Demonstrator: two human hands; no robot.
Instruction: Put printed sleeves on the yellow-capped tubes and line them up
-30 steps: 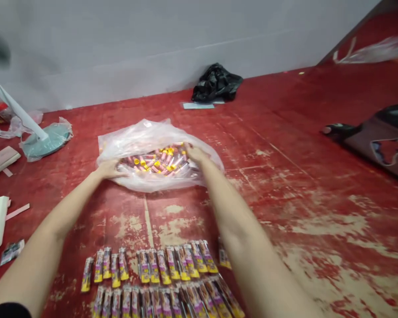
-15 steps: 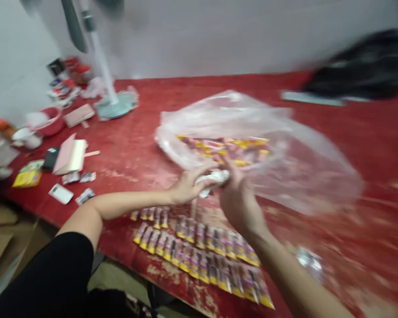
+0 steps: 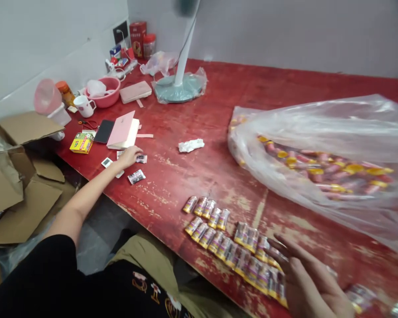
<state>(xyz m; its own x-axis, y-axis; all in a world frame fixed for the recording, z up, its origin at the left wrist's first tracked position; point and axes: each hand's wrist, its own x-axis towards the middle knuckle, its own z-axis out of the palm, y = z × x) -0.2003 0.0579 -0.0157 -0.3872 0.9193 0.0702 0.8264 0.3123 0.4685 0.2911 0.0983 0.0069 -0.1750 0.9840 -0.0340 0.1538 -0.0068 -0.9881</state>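
Note:
Over at the left, my left hand reaches down onto small printed packets beside an open pink notebook. Its fingertips are mostly hidden, so I cannot tell whether it grips one. Another packet lies just in front. My right hand, a little blurred, hovers with fingers apart over the right end of the rows of small yellow-ended wrapped pieces, hiding some. A crumpled white wad rests alone on the red table. A large clear plastic bag holds many pink-and-yellow wrapped pieces.
A fan base, pink basin, white mug, black phone, yellow box and scissors stand or lie at the left. Open cardboard boxes are beside the table's left edge. Shiny packets lie at the lower right.
My hands have parted. The white wad between them now lies on the table. My left hand went left to the packets, my right came down over the rows. The view swung left.

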